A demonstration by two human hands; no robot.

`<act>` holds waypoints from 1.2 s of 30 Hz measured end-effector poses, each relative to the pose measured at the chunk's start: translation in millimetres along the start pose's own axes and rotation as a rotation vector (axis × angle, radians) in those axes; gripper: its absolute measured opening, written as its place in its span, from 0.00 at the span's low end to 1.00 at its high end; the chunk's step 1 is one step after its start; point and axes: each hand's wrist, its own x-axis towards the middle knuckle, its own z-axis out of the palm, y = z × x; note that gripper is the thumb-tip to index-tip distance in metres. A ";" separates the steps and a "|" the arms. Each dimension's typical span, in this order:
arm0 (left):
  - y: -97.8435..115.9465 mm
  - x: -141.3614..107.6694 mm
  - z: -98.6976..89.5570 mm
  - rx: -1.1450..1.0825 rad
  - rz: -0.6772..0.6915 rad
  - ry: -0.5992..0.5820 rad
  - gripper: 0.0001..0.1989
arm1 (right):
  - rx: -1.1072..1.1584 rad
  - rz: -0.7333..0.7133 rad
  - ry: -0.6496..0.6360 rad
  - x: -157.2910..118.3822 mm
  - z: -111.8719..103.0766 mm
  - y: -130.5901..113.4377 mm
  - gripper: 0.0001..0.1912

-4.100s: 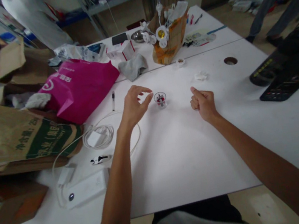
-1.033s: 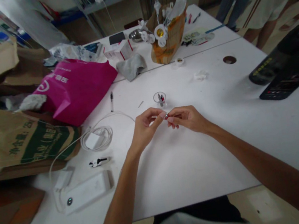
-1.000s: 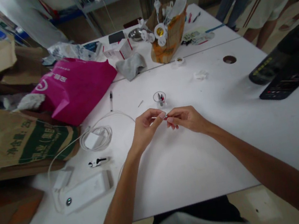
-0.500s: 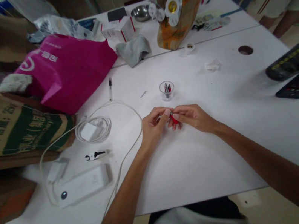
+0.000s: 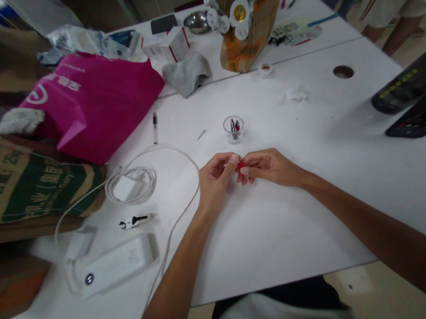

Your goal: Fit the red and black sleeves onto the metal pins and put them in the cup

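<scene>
A small red object is pinched between my two hands over the white table. Its kind is too small to make out, and fingers hide most of it. My left hand is closed, with thumb and fingertips at the object's left side. From the right, my right hand grips it between thumb and fingers. Just beyond the hands stands a small clear cup with several little red, black and metallic pieces in it. A thin grey strip lies left of the cup.
To the left lie a coiled white cable, nail clippers, a white power bank and a pen. A magenta bag and a grey cloth sit behind. A dark bottle and phone are at right.
The fingers have shifted on the red object, and less of it shows now. Its metallic part is harder to see. The whole view has moved slightly.
</scene>
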 end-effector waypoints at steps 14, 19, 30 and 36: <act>-3.4 -2.4 1.4 0.088 0.049 0.069 0.18 | 0.060 0.027 0.139 3.7 2.9 8.4 0.25; -1.9 -4.0 2.0 0.120 0.049 0.075 0.18 | 0.071 0.040 0.141 2.7 4.1 5.7 0.28; -2.9 -4.5 3.0 0.226 0.073 0.163 0.18 | 0.026 0.025 0.162 2.9 5.9 2.7 0.30; -1.6 -3.7 3.4 0.170 0.055 0.130 0.20 | 0.029 0.028 0.207 4.4 5.0 5.0 0.30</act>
